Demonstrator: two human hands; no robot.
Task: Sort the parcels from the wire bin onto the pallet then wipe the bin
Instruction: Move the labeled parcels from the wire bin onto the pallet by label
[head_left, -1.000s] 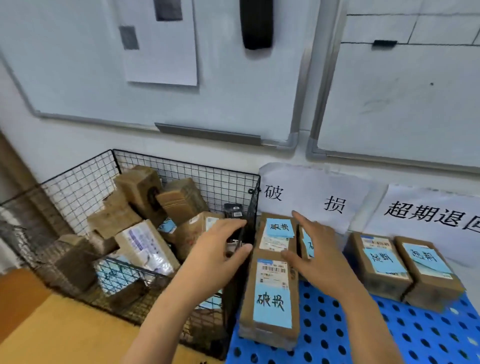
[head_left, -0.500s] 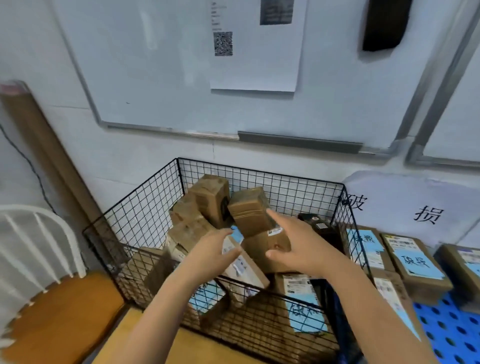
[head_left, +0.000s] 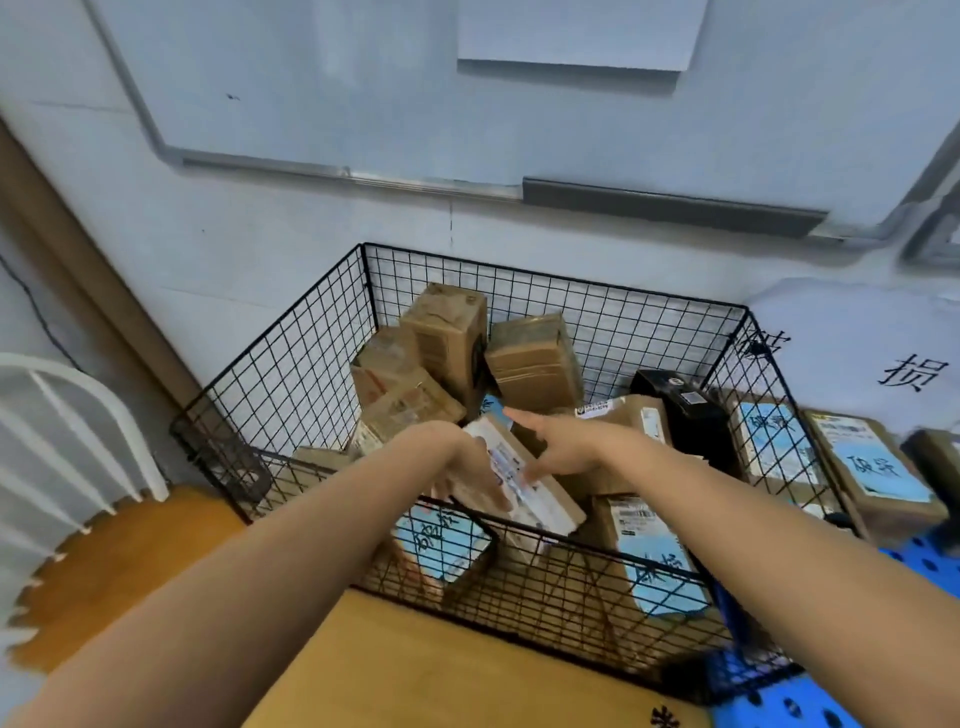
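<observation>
Wire bin (head_left: 291, 374) fills most of my view, set against the wall with the blue pallet (head_left: 857, 696) touching its right side. Progress: early-to-mid, I'd say. The bin holds a loose heap: two brown cartons (head_left: 452, 338) standing at the back, a black box (head_left: 685, 410) against the right wall, blue-labelled parcels (head_left: 654, 561) flat on the floor, and more underneath that I can't count. On the pallet I see at least two sorted parcels (head_left: 872, 467) with blue labels face up, below a paper sign (head_left: 883, 338) on the wall; the rest of the pallet is out of frame. So some sorting is done, most of the bin is left, and the wipe hasn't started. No cloth in view. Current pick: white-labelled parcel (head_left: 524, 483), lying tilted on top of the heap near the front wall, its low end toward me. Both arms are in over the front rim. Left hand (head_left: 462, 462) covers the parcel's left edge, fingers (head_left: 493, 499) curled around and under it. That reads as a grip, though blur softens it. Right hand (head_left: 566, 447) lies along the right edge, fingers straight, forefinger pointing past the far end and thumb touching the label face; not closed on it. Parcel sits between both palms, not visibly lifted off the heap.
</observation>
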